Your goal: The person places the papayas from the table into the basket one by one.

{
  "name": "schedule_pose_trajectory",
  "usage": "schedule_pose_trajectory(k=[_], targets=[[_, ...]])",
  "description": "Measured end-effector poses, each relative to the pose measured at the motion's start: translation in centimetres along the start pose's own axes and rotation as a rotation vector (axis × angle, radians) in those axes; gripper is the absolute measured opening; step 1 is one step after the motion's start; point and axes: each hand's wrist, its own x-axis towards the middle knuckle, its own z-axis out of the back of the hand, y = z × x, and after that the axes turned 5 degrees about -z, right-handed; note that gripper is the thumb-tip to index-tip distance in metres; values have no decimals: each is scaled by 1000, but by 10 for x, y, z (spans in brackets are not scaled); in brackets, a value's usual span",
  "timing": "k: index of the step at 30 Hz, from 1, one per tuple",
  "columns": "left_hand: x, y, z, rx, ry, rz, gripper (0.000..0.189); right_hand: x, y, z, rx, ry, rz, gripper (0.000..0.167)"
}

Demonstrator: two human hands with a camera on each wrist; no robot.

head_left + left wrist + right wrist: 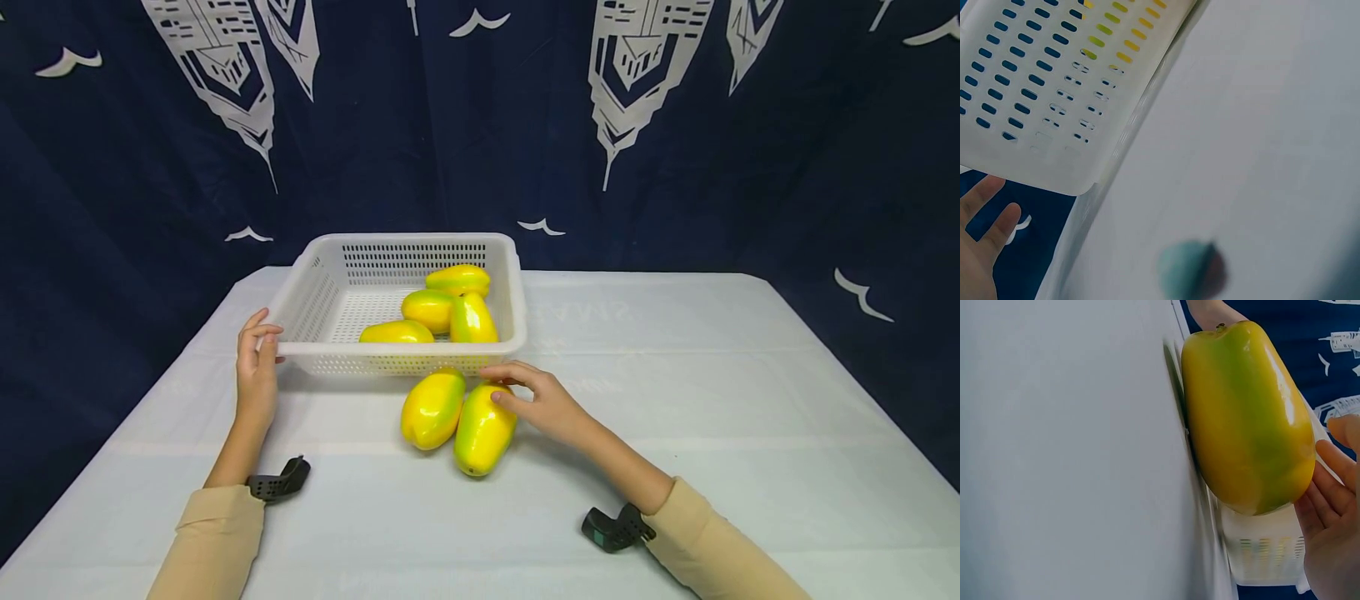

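A white perforated plastic basket (300, 348) holds several yellow-green papayas (396, 332). My left hand (257, 367) is at its front left corner; in the left wrist view the fingers (985, 190) are spread at the basket's edge (1047, 181). Before the basket two more papayas lie side by side on the table, a left papaya (432, 408) and a right papaya (483, 433). My right hand (543, 404) reaches over the far end of the right one. In the right wrist view its fingers (1319, 503) touch that papaya (1247, 419), and the thumb appears apart from it.
A white cloth covers the table (675, 375). Behind stands a dark blue curtain (450, 150) with white building and bird prints. Each wrist wears a black camera band, the left band (281, 481) and the right band (617, 529).
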Motion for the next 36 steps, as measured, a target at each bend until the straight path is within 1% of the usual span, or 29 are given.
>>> schedule_pose_trajectory(k=[4,8,12,16,20,23,30,36], targets=[[2,10,1,13,-7,1,27,0,-3,0,17,14,-4,33],[3,14,1,11,-7,-1,27,-1,-5,0,32,30,-17,35],[2,14,1,1,-8,-3,27,-1,-8,-1,35,43,-36,35],[2,13,0,0,-7,-8,28,-1,-11,-1,49,49,-29,29],[1,13,0,12,-10,-16,28,-1,-13,-1,78,76,-36,25],[1,12,0,14,-12,-19,28,0,-13,-1,90,100,-48,25],[1,11,0,2,-22,-20,26,0,-14,-2,106,145,-46,25],[1,14,0,1,-21,-13,26,0,-16,-1,142,162,-40,26]])
